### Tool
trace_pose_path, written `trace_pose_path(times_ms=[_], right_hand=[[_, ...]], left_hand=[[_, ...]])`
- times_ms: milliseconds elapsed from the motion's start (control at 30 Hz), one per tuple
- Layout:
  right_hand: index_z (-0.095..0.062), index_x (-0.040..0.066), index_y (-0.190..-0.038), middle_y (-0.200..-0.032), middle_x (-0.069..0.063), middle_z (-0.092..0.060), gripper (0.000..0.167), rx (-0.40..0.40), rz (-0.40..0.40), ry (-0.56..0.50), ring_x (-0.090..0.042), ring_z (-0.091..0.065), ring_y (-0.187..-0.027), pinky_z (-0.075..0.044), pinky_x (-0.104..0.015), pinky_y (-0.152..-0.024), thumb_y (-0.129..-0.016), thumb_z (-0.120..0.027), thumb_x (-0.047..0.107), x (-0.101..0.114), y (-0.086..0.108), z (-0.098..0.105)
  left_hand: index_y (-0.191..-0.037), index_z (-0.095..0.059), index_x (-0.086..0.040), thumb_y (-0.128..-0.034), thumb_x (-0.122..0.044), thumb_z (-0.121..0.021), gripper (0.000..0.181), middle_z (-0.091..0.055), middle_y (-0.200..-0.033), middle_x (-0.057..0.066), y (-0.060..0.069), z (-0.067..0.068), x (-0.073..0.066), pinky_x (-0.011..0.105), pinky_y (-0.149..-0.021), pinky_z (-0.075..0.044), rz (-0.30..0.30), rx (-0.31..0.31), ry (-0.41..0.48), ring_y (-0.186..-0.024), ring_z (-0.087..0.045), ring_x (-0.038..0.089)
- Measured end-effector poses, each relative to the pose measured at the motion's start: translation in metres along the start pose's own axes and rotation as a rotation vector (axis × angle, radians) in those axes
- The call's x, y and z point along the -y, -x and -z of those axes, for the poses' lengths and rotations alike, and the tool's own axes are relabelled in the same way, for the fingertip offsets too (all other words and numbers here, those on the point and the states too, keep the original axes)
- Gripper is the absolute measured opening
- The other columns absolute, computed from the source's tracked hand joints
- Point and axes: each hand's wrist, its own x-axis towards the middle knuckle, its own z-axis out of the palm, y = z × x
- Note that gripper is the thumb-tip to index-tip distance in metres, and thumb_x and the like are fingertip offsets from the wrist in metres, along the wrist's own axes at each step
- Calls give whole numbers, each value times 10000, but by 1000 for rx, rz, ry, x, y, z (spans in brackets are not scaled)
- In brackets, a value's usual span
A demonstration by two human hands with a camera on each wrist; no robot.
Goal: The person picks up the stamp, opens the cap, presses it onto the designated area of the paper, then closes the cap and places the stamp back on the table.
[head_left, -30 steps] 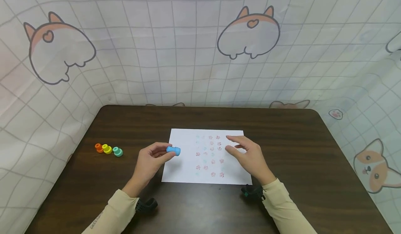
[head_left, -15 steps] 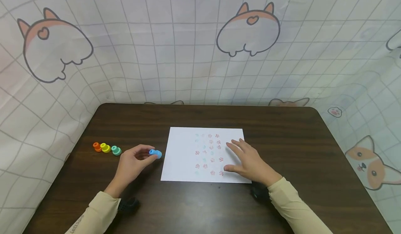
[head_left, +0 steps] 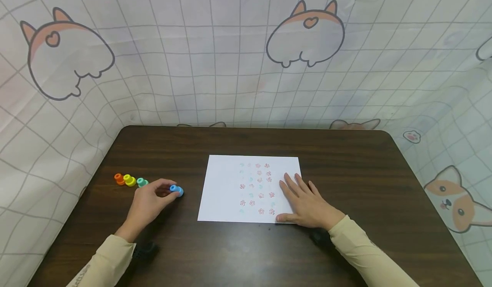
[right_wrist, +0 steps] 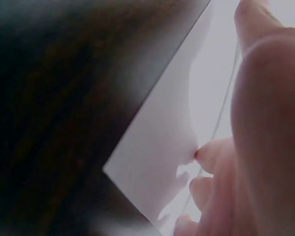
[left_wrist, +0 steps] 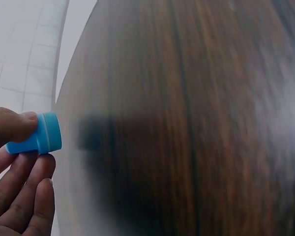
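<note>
In the head view my left hand [head_left: 147, 201] pinches a blue toy stamp [head_left: 177, 190] above the table, left of the white paper [head_left: 219, 188]. Thumb and fingertips hold the stamp [left_wrist: 50, 132] tilted sideways in the left wrist view. My right hand [head_left: 307, 206] lies with straight, spread fingers over the right edge of the paper; how firmly it presses cannot be told. Rows of small red flower prints and faint teal prints cover the paper's middle and right. Close behind the left hand stand an orange stamp [head_left: 119, 179], a yellow stamp [head_left: 130, 180] and a teal stamp [head_left: 142, 182], the last partly near the fingers.
A dark wood-grain table [head_left: 246, 253] bears everything. White cloth [head_left: 230, 56] with a grid and cartoon dogs hangs behind and at both sides. A dark wrist device [head_left: 146, 251] sits under the left wrist.
My left hand has moved left with the blue stamp, from over the paper toward the other stamps. The right hand has come down, its fingers spreading out over the paper's right edge.
</note>
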Motion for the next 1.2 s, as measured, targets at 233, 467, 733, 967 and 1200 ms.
trace_pose_path(times_ms=[233, 467, 733, 967, 1200], right_hand=[[-267, 75, -1637, -1746, -152, -171, 1083, 27, -7, 7, -455, -139, -1612, -165, -765, -1229, -870, -605, 761, 1, -1, 1], [-246, 83, -1644, -1747, -144, -164, 1072, 23, -25, 13, -444, -127, -1617, -150, -755, -1244, -878, -606, 741, 0, -3, 3], [-257, 60, -1637, -1741, -147, -191, 1080, 10, -36, 24, -446, -161, -1610, -165, -761, -1235, -875, -623, 733, -2, -5, 3], [-258, 32, -1630, -1735, -171, -191, 1067, 22, -29, 7, -439, -184, -1606, -145, -751, -1246, -891, -624, 708, 0, -9, 4], [-260, 14, -1625, -1730, -186, -197, 1056, 20, -10, 27, -414, -207, -1606, -153, -720, -1264, -905, -606, 705, 0, -14, 4]], left_hand=[[-1128, -756, -82, -885, -264, -834, 313, -804, -1042, 127, -2, 2, 5, 382, -784, -646, 3, -7, -40, -904, -780, 258], [-1129, -758, -78, -884, -253, -835, 311, -805, -1038, 129, -4, 3, 10, 414, -787, -645, 1, -16, -56, -902, -780, 264], [-1139, -754, -78, -896, -237, -821, 298, -802, -1046, 140, -8, 2, 11, 469, -813, -640, 4, -13, -70, -913, -775, 285], [-1146, -755, -78, -902, -231, -809, 293, -804, -1047, 142, -14, 3, 13, 499, -816, -638, -17, -21, -99, -919, -773, 302], [-1146, -760, -75, -903, -236, -812, 296, -801, -1054, 153, -22, 5, 17, 508, -816, -627, -25, -25, -119, -923, -763, 308]])
